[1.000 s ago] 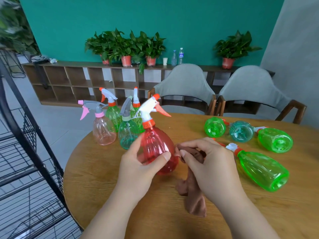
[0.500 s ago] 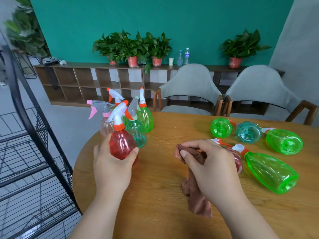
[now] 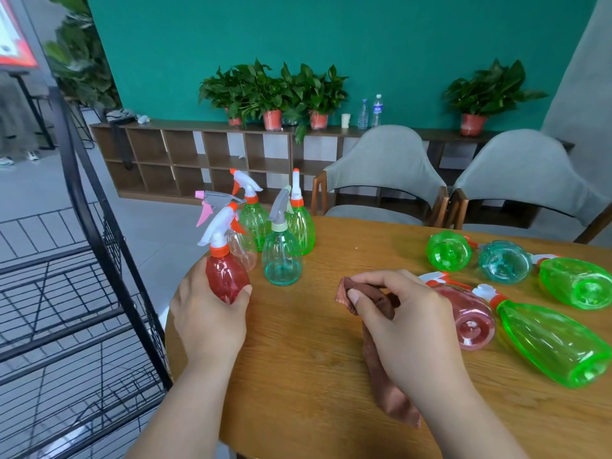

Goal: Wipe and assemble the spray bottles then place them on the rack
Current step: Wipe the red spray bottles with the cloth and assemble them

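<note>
Left hand (image 3: 212, 313) grips the red spray bottle (image 3: 227, 276) round its belly, upright, white-and-orange trigger head on top, at the left edge of the round wooden table (image 3: 308, 376); right hand (image 3: 404, 323) pinches a brown cloth (image 3: 384, 376) between thumb and curled fingers, the rest of the cloth trailing on the table toward the near edge; four assembled bottles stand just behind the red one: a clear pink bottle (image 3: 243, 248), a teal bottle (image 3: 281, 260), two green bottles (image 3: 299, 226) at the back; five more lie on their sides to the right: a pink-red lying bottle (image 3: 470, 321) just beside the right hand, a big green lying bottle (image 3: 556, 342) next to it, three further back; black wire rack (image 3: 76, 293) stands left of the table; two grey chairs (image 3: 384, 173) on the far side; potted plants (image 3: 271, 91) on a low shelf by the teal wall.
</note>
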